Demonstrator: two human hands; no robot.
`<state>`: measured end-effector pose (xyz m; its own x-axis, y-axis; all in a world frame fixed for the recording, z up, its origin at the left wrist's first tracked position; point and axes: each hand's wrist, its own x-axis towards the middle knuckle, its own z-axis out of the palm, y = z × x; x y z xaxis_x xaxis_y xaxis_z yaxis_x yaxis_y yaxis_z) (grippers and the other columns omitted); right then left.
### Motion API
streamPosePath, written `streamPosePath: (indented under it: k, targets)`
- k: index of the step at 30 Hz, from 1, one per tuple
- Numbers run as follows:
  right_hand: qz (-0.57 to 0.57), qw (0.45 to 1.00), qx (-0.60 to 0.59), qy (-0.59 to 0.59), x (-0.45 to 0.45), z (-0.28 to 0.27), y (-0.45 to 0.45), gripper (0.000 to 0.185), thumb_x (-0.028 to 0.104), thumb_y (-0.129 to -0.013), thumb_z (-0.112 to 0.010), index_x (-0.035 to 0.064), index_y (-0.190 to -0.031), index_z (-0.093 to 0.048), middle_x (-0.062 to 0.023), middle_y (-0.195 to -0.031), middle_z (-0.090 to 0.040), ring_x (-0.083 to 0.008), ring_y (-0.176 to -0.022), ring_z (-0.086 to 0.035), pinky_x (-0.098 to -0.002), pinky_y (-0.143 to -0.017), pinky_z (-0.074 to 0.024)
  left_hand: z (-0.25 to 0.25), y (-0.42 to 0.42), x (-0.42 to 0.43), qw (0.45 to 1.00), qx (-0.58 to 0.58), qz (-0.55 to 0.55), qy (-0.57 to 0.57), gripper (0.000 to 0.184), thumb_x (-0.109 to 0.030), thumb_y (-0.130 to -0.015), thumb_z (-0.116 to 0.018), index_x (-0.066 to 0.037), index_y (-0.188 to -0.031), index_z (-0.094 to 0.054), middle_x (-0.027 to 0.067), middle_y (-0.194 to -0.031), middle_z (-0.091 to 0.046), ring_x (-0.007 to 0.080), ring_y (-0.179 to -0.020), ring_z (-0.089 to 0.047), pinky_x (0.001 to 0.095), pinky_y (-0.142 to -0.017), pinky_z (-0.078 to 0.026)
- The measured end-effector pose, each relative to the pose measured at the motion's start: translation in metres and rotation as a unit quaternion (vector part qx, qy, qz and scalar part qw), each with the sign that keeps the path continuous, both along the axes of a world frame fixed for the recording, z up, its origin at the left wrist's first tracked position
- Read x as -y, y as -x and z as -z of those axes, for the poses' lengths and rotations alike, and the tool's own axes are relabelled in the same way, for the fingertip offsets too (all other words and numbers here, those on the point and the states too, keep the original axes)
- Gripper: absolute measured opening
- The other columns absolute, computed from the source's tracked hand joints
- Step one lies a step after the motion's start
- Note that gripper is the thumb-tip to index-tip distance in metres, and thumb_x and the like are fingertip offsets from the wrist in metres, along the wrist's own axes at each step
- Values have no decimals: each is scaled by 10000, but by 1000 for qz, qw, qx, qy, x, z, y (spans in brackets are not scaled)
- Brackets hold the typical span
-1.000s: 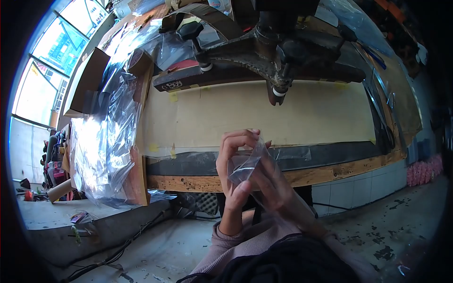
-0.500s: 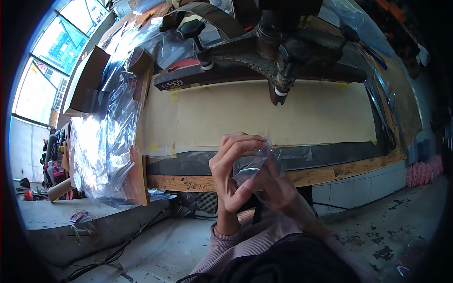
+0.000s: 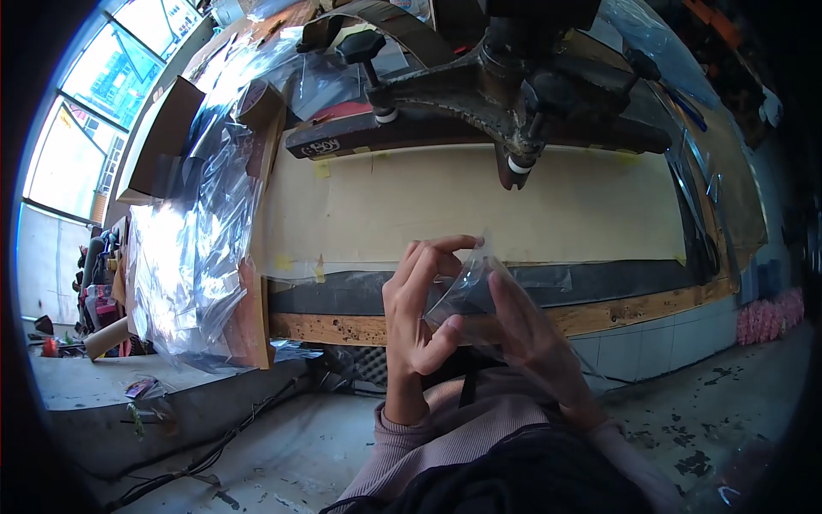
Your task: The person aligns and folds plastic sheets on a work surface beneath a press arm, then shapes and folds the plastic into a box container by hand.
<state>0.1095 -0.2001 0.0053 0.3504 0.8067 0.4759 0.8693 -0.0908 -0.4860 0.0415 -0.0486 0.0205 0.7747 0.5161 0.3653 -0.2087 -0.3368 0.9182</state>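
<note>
My left hand, fingers curled and thumb apart below, grips a clear plastic bag between its fingertips. Light glints along the bag's edge and its folds stand up between my hands. Facing it, my right hand has its fingers stretched out and shows through the film; whether it is inside the bag or behind it I cannot tell. Both hands are above the near edge of the workbench, in front of a cream-coloured sheet taped down flat.
A dark metal bar and a heavy black frame with knobs stand across the sheet's far side. Shiny plastic film is heaped at left beside an open cardboard box. Scissors lie at right.
My right hand has moved slightly away from my left, its fingers straightening. The bag between them is spread wider. The view has shifted a little.
</note>
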Motion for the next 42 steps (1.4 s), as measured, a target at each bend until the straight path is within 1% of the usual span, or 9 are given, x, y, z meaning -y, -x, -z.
streamPosePath:
  k: [5,11,17,20,23,26,35,40,42]
  targets:
    - [-7,999,-31,-38,1,7,0,613,-34,-834,-573,-58,-1388,-313,-263,-1386,-396,-376,-1260,-452,-412,-998,-462,-1,0,-3,998,26,33,-38,622,-453,-603,-530,84,-914,-568,184,-1018,-629,280,-775,-536,353,-690,-440]
    - [-33,997,-39,-55,0,4,-8,635,-47,-794,-613,-47,-1367,-338,-254,-1381,-407,-389,-1243,-467,-415,-990,-467,-1,3,0,999,19,38,18,591,-447,-614,-525,72,-894,-555,189,-1065,-639,293,-771,-528,356,-700,-444]
    - [-64,984,-158,-52,0,-12,-1,687,-43,-749,-649,41,-1372,-371,-216,-1418,-374,-377,-1275,-435,-447,-1013,-440,7,3,-7,996,37,77,-39,653,-508,-639,-515,94,-888,-550,278,-1158,-607,245,-849,-562,346,-808,-449]
    - [-78,985,-141,-57,0,-3,-4,709,-37,-734,-660,58,-1380,-383,-182,-1441,-356,-373,-1306,-397,-453,-1043,-409,7,-2,-11,992,57,96,-58,665,-493,-661,-532,94,-972,-561,299,-1167,-594,287,-974,-585,392,-902,-434]
    - [-58,995,-81,6,-2,-2,-7,746,-26,-720,-671,60,-1399,-374,-157,-1453,-350,-369,-1325,-370,-450,-1059,-394,-1,-5,10,989,64,41,127,635,-449,-688,-571,83,-1033,-551,301,-1189,-583,335,-1104,-573,415,-994,-390]
    - [-52,996,-77,-4,-5,-1,-5,758,-16,-733,-657,51,-1420,-344,-161,-1456,-344,-358,-1335,-357,-455,-1064,-392,2,2,2,991,54,84,94,483,-227,-744,-635,63,-1121,-549,195,-1239,-596,352,-1208,-531,386,-1003,-388]
    - [34,997,-44,-53,-5,8,5,616,39,-806,-634,4,-1370,-388,-199,-1424,-371,-364,-1294,-412,-457,-1030,-416,-3,-1,1,992,53,114,-29,471,-173,-714,-682,-8,-1146,-587,161,-1256,-593,305,-1143,-585,352,-970,-411]
    - [0,921,-388,-37,-9,-5,2,552,118,-877,-609,10,-1369,-382,-207,-1364,-418,-375,-1257,-445,-443,-999,-443,-8,-4,-1,991,24,123,-46,476,-163,-709,-690,-16,-1149,-585,159,-1270,-583,307,-1142,-586,363,-972,-419]
    - [-2,938,-345,-30,-9,-7,-1,559,142,-876,-625,11,-1361,-380,-206,-1348,-425,-379,-1241,-457,-436,-983,-453,-9,-7,-2,992,16,121,-32,469,-169,-720,-688,-18,-1152,-585,161,-1273,-580,307,-1150,-581,369,-979,-419]
